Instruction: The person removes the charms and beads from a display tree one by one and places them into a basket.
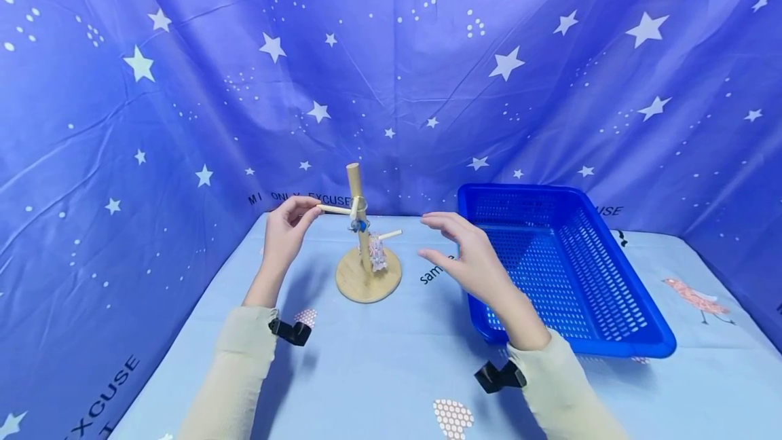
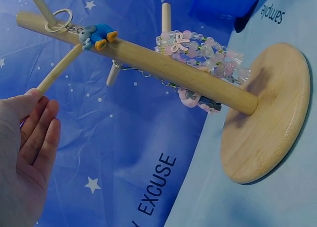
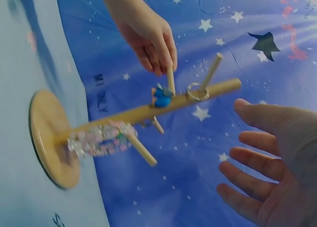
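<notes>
A wooden peg stand point(image 1: 369, 290) with a round base stands upright on the cloth. My left hand point(image 1: 286, 231) pinches the end of one upper peg point(image 2: 58, 69) between thumb and fingertips. A keychain with a small blue-clothed animal figure point(image 2: 101, 34) hangs against the post, its metal ring point(image 3: 198, 91) looped round an upper peg. Lower down, pink and clear beaded bracelets point(image 2: 190, 47) hang on another peg. Behind the post is a second keychain with a pink and dark charm point(image 2: 198, 100), partly hidden. My right hand point(image 1: 467, 257) hovers right of the stand, fingers spread, holding nothing.
A blue plastic basket point(image 1: 571, 346) with perforated walls stands on the right, close beside my right hand and forearm. A light blue printed cloth point(image 1: 379, 365) covers the table. Purple-blue star-patterned curtains point(image 1: 397, 73) hang behind and at both sides.
</notes>
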`<control>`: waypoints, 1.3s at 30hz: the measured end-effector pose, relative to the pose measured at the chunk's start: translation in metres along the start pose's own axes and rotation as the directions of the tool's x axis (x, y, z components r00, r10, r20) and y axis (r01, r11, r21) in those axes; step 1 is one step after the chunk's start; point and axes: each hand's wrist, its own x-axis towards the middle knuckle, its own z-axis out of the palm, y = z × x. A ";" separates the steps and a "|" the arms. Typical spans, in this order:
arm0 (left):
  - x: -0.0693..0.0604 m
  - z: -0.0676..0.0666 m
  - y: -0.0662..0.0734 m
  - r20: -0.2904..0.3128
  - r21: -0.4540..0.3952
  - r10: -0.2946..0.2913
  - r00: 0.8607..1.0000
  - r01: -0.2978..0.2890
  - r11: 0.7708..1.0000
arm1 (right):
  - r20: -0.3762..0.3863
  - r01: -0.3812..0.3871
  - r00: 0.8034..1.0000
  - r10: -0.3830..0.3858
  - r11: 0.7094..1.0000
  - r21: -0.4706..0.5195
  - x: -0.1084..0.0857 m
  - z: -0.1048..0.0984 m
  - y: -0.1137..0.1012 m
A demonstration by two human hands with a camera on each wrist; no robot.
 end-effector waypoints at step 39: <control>-0.005 -0.002 0.022 0.005 -0.043 -0.011 1.000 0.011 0.999 | -0.086 -0.251 0.936 0.342 0.817 0.520 0.020 0.091 -0.013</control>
